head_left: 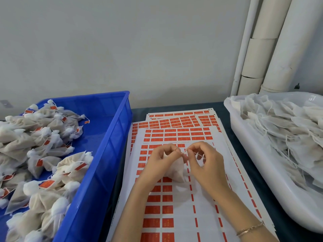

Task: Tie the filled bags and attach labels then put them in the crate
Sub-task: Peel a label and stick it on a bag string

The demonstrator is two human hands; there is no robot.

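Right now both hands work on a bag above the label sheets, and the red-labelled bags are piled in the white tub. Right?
No. The head view shows the red-labelled bags piled in the blue crate on the left, not the white tub. The rest holds: the left hand and right hand work on a bag above the label sheets.

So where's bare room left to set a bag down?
The blue crate shows bare floor at its far right corner, beyond the tied bags. A dark table strip runs between the label sheets and the white tub. Crowded: the tub is heaped, and left hand and right hand hold a bag over the sheets.
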